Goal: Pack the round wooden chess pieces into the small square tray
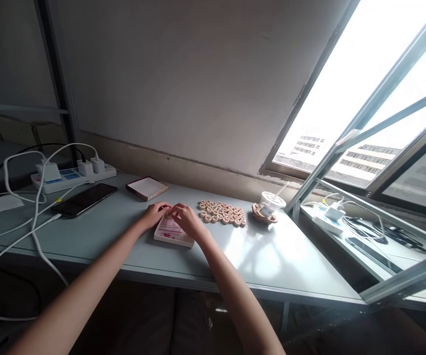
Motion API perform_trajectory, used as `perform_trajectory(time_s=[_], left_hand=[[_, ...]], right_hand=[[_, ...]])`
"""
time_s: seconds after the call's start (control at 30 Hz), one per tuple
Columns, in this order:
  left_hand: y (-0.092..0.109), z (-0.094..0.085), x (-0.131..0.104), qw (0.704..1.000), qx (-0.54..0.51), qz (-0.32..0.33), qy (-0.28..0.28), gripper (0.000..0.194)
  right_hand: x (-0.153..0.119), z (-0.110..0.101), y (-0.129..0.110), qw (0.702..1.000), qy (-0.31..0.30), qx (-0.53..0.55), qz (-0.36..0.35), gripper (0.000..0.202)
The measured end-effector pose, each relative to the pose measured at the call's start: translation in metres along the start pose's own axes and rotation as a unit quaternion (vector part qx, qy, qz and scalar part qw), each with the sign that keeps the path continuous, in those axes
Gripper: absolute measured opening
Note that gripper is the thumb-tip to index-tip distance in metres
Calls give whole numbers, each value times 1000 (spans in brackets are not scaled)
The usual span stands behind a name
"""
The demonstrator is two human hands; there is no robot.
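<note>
Both hands meet at the back part of a shallow white box (174,241), which has a pink-and-white printed sheet inside. My left hand (156,214) is at its back left corner, fingers bent. My right hand (185,219) reaches over the back right part, its fingers curled down beside a small round wooden piece (169,213). Whether the fingers grip that piece is too small to tell. Right of the box, several round wooden pieces (223,213) with carved characters lie flat in rows. Behind my left hand rests a box lid (147,188), its pale inside facing up.
A lidded plastic cup (270,204) with a straw stands in a brown holder (258,215) at the right. On the left are a black phone (85,199), a power strip (62,183) with chargers, and looping white cables (37,217). A metal frame (311,185) bounds the table's right side.
</note>
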State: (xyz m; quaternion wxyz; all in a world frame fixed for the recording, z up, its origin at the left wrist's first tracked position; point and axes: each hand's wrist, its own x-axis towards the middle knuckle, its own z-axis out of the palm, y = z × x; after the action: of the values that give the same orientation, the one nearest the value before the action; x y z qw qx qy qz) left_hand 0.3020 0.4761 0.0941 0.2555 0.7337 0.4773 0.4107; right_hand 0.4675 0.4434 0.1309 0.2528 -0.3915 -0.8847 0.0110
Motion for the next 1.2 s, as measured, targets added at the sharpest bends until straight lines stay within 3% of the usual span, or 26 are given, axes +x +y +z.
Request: perform_trajectory(time_s=[0.2,0.37,0.67,0.83,1.2], left_hand=[[-1,0,-2,999,12,-21,-23,47],[0,-2,-5,998,11,-16,-56,36],[3,-4,-5,998,3,-30,-62,35],[6,-4,-5,997,2,-35,-71,35],[10,-5,-8,997,14,-32,-72,32]], right_hand=[[-21,-40,33,981,55,-85,165,17],[-53,-61,67,979,-39,-45,195,23],[-56,-47,70,979,-20,-92,182,17],[-56,-40,70,972,-5,-138,192,29],[-42,-31,65,975,14,-132,181,12]])
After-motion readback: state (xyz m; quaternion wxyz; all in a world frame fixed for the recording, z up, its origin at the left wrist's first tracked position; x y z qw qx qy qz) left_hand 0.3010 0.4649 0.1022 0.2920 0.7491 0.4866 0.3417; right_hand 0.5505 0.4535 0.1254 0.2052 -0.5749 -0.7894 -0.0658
